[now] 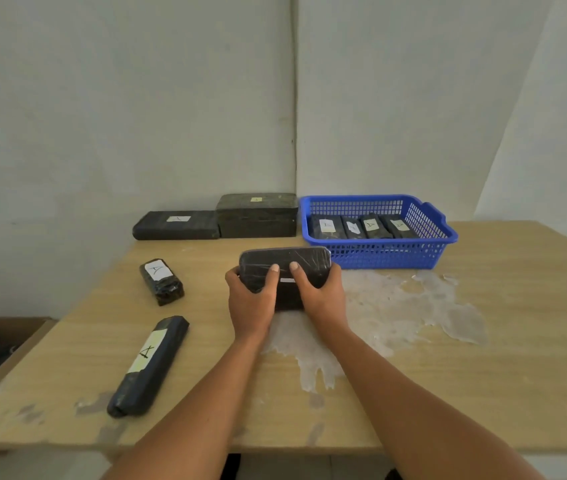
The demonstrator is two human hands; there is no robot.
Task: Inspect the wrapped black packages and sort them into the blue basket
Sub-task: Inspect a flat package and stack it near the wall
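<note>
I held the wrapped black package [285, 266] above the middle of the tabletop [483, 341], my left hand [249, 299] and right hand [322, 294] clamped on its ends. Its glossy film looked slippery; it might have slid free before reaching the blue basket [389, 251] near the far edge.
</note>
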